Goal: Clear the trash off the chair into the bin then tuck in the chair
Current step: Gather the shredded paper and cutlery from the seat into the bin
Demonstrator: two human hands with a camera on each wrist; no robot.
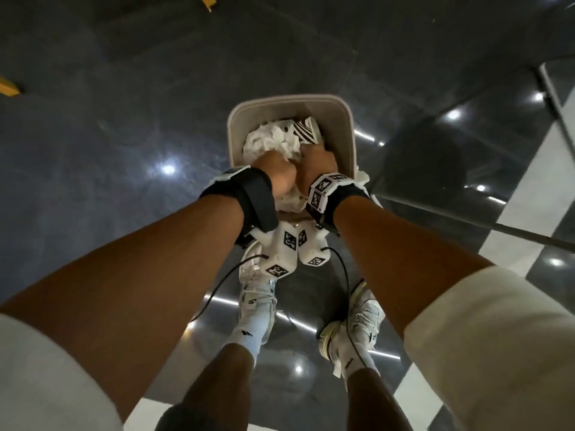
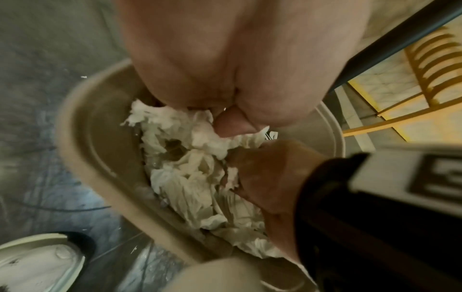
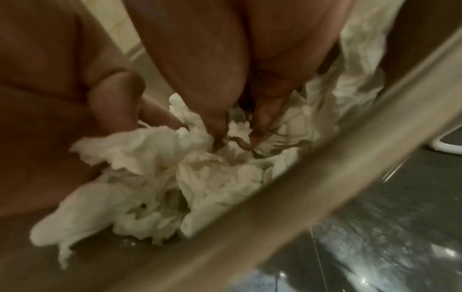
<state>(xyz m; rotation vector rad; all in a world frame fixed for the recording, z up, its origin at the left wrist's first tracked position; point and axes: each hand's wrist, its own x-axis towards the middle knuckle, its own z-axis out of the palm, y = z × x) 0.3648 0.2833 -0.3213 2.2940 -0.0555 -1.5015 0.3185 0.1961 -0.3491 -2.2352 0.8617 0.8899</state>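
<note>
Fingers of the left hand (image 1: 278, 173) and right hand (image 1: 318, 164) curl into crumpled tissue (image 2: 190, 173), pinching wads inside the bin (image 1: 236, 119). Tissue looks light, soft and easily torn; best bunched whole, since loose edges drape over the rim.

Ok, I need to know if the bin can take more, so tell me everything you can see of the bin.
The bin is a beige, plastic-looking tub with rounded corners and a smooth rolled rim, standing upright on the dark glossy floor just ahead of the person's shoes. Crumpled white paper fills it almost to the rim, with a black-and-white striped piece at the far side. The left hand and right hand press into the paper inside it, and some paper hangs over the near right corner.
</note>
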